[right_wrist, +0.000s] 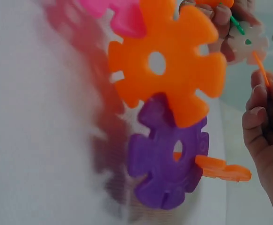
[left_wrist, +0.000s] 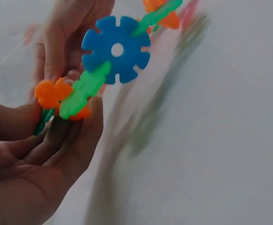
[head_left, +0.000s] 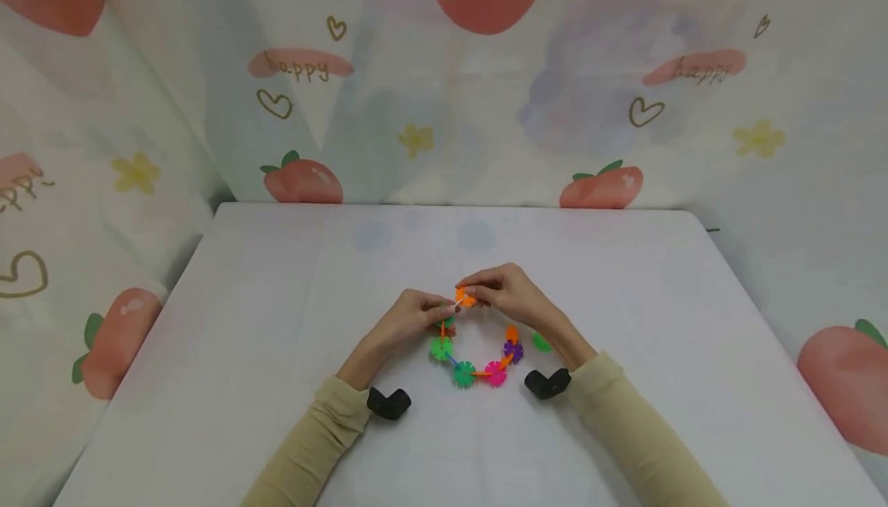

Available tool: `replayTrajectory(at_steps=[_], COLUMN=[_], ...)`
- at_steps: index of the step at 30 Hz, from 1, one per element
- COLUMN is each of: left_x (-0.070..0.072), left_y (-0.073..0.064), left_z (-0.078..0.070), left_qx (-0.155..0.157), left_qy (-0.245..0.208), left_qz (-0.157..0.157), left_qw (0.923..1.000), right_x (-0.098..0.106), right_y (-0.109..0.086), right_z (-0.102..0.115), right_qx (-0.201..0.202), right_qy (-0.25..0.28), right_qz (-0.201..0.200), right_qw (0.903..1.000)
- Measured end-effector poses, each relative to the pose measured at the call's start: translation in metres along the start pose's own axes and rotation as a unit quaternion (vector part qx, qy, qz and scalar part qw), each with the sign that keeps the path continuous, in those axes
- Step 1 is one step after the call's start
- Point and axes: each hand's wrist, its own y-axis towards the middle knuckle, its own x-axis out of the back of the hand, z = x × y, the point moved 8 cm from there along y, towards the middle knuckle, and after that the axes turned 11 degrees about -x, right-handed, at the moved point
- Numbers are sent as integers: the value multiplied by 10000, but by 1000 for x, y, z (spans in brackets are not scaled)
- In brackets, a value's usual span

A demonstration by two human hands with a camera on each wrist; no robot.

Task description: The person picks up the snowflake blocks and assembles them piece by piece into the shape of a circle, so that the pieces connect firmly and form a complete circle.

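A ring-like chain of notched plastic discs hangs between both hands. My left hand [head_left: 415,313] pinches its left end, close to an orange disc [left_wrist: 53,93] and a dark green disc [left_wrist: 44,123]. My right hand [head_left: 509,290] pinches another orange disc [head_left: 464,296] by its edge, right beside the left fingertips. A whitish disc [right_wrist: 259,43] shows between the hands in the right wrist view. Along the chain come a blue disc [left_wrist: 116,49], a pink disc [head_left: 496,373] and a purple disc [head_left: 514,350]. An orange disc [head_left: 512,334] forms its free right end.
A bright green disc [head_left: 542,343] lies on the white table [head_left: 333,260], partly behind the right forearm. Black wrist devices [head_left: 388,404] sit at both sleeve cuffs. A printed curtain [head_left: 444,91] stands behind and beside the table.
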Motion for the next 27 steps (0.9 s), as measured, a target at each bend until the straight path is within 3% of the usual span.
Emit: replayTrajectory(at_steps=[3, 10, 19, 27], left_x=[2, 1, 4, 9], left_y=[-1, -3, -4, -6], left_z=[-3, -5, -2, 4], left_qx=[76, 208, 276, 418], left_qy=[108, -207, -566, -628], left_qz=[126, 517, 95, 25], left_qw=[9998, 9982, 9980, 9971], right_x=[2, -1, 8, 31], right_y=[1, 0, -11, -33], right_z=[-1, 2, -3, -20], right_qx=[-59, 13, 58, -88], right_qy=[102, 189, -305, -976], right_qz=[-81, -28, -219, -499], right_qw=[9999, 9998, 9993, 9939])
